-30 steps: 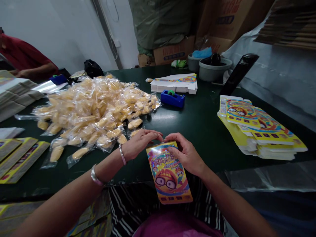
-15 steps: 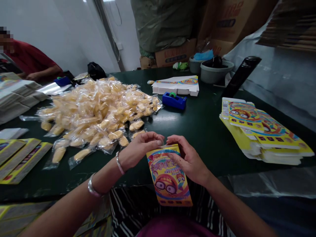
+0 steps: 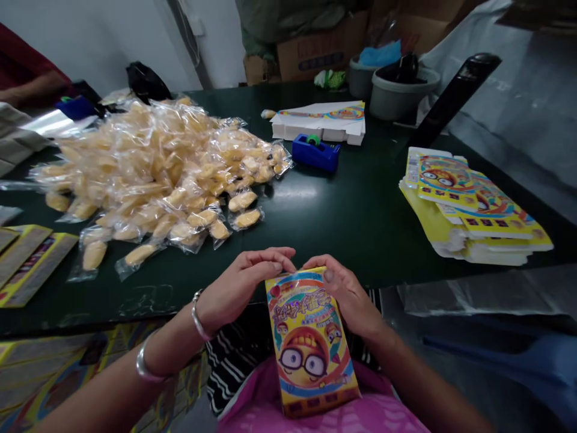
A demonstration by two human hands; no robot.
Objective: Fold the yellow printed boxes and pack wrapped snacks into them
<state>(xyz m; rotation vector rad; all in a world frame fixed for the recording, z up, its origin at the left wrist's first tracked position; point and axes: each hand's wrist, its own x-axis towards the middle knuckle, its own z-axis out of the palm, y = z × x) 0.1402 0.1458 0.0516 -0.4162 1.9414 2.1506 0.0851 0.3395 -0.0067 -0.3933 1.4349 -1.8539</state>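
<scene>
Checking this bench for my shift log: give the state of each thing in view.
Left hand: fingers curled at the carton's top edge
Right hand: holding the carton's top corner
Printed yellow carton: flat, front up, tilted toward the person
Clear bags of yellow pieces: heaped loose on the dark green table
Blue tape dispenser: upright, roll loaded
Printed cartons at right: flat, stacked, fanned

The far-left co-worker [image 3: 27,84] is cut off by the picture's edge, and the small print on the near yellow carton [image 3: 311,343] is too blurred to read.
</scene>
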